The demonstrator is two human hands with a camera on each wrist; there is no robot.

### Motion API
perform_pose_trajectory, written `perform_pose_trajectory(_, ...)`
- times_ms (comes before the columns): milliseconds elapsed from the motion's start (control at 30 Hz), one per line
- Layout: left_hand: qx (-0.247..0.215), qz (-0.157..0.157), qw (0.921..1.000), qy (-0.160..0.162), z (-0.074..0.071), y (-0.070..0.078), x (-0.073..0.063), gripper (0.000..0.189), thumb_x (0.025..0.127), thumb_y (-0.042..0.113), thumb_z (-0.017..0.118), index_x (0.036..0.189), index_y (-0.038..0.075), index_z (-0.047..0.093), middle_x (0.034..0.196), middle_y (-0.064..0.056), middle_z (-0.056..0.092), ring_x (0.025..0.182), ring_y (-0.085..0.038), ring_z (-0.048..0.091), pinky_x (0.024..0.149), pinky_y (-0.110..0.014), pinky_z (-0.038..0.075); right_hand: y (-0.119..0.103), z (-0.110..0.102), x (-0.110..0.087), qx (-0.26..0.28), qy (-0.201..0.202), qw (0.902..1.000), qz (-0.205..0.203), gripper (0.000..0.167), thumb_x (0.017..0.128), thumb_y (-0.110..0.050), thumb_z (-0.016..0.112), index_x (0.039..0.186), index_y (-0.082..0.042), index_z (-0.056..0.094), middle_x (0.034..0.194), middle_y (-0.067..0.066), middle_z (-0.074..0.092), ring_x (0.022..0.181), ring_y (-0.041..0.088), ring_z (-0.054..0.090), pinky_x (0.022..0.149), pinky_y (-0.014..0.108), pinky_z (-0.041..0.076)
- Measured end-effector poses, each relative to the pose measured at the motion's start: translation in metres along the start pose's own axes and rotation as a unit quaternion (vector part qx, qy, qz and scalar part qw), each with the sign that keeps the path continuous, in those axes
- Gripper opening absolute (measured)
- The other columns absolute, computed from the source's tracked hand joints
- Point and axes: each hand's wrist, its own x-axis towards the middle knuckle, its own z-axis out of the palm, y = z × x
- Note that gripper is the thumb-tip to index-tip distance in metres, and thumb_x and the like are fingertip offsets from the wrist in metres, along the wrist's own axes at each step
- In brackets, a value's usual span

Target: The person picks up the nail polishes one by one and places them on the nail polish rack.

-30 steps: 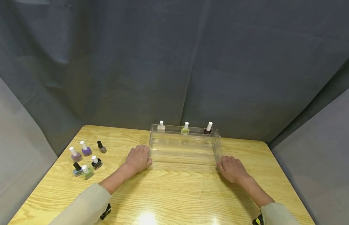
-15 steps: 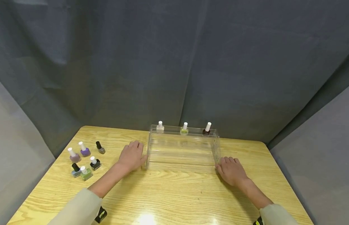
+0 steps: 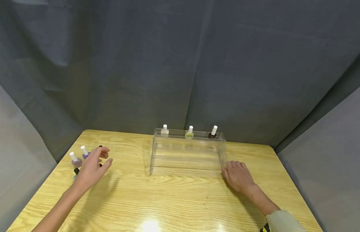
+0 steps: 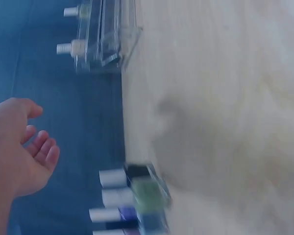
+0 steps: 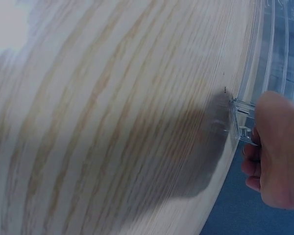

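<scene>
My left hand (image 3: 91,169) hovers over a group of nail polish bottles at the table's left, fingers loosely bent and thumb apart, holding nothing. A lilac bottle (image 3: 76,162) and a purple bottle (image 3: 85,155) show beside it; others are partly hidden beneath it. In the left wrist view a green bottle (image 4: 149,197) blurs among the group. My right hand (image 3: 238,175) grips the front right corner of a clear stepped rack (image 3: 185,149), with fingers curled by its side in the right wrist view. The rack's top step holds a whitish bottle (image 3: 164,132), a yellow-green bottle (image 3: 189,134) and a dark bottle (image 3: 212,135).
The wooden table (image 3: 180,199) ends behind the rack at a dark grey curtain (image 3: 139,80). Light grey panels (image 3: 327,154) close off both sides.
My left hand has let go of the rack's left side and moved left over the loose bottles. The right hand has stayed at the rack's right corner.
</scene>
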Motion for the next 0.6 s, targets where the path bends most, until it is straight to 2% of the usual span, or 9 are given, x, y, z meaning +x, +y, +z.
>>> perform_pose_trajectory(100, -0.001, -0.012, 0.9999, 0.008, -0.014, -0.015, -0.016, 0.037, 0.097, 0.012, 0.065, 0.127, -0.006, 0.052, 0.12, -0.021, 0.056, 0.109, -0.038, 0.054, 0.086, -0.054, 0.047, -0.004, -0.001, 0.002, 0.0, -0.009, 1.0, 0.003, 0.032, 0.103, -0.024, 0.054, 0.079, -0.01, 0.038, 0.073, 0.002, 0.032, 0.072, 0.027, 0.04, 0.071, 0.044, 0.035)
perform_pose_trajectory(300, 0.017, -0.044, 0.9989, -0.001, -0.027, -0.038, -0.033, 0.046, 0.094, 0.011, 0.068, 0.131, -0.008, 0.048, 0.129, -0.028, 0.051, 0.116, -0.046, 0.05, 0.09, -0.059, 0.044, -0.003, -0.002, 0.001, -0.007, 0.0, 1.0, 0.002, 0.033, 0.103, -0.024, 0.054, 0.078, -0.01, 0.038, 0.07, 0.001, 0.031, 0.07, 0.027, 0.043, 0.071, 0.045, 0.037)
perform_pose_trajectory(467, 0.04, -0.076, 0.9954, -0.041, -0.028, -0.052, -0.048, 0.053, 0.091, 0.011, 0.072, 0.133, -0.011, 0.047, 0.128, -0.033, 0.05, 0.113, -0.051, 0.052, 0.087, -0.061, 0.047, -0.002, 0.003, 0.0, -0.01, 0.0, 0.9999, 0.003, 0.033, 0.103, -0.025, 0.054, 0.078, -0.01, 0.037, 0.07, 0.001, 0.03, 0.069, 0.027, 0.042, 0.07, 0.044, 0.036)
perform_pose_trajectory(600, 0.047, -0.083, 0.9936, -0.061, -0.024, -0.059, -0.052, 0.052, 0.09, 0.009, 0.073, 0.132, -0.01, 0.05, 0.125, -0.034, 0.052, 0.106, -0.052, 0.057, 0.083, -0.059, 0.051, 0.001, 0.005, 0.0, -0.018, 0.015, 0.9997, -0.003, 0.034, 0.102, -0.026, 0.054, 0.078, -0.01, 0.036, 0.07, 0.001, 0.029, 0.068, 0.026, 0.04, 0.069, 0.044, 0.036)
